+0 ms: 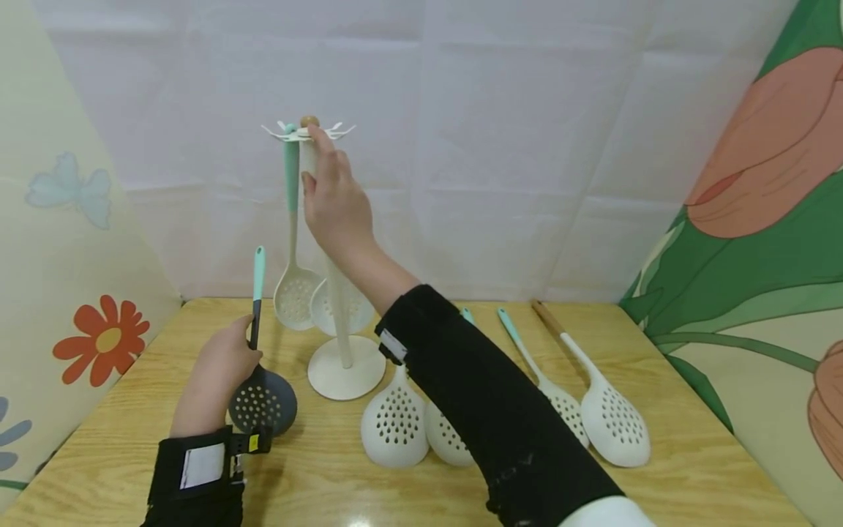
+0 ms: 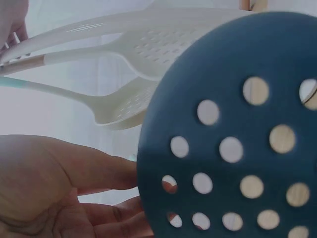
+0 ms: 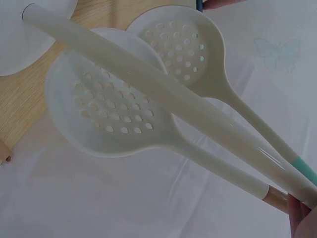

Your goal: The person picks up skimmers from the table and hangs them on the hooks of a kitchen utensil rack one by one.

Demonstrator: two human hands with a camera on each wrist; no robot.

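A white utensil stand rises from the wooden table. My right hand reaches up to the hooks at its top and pinches the wooden end of a white skimmer hanging beside the pole. A second white skimmer with a teal handle hangs beside it. Left of the stand's base, my left hand grips the handle of a dark grey skimmer. That skimmer stands with its head on the table, and the perforated head fills the left wrist view in front of my palm.
Several white skimmers lie on the table right of the stand, one bowl close to its base and a wooden-handled one farthest right. White cloth hangs behind. Flowered panels close off the left side and the right side.
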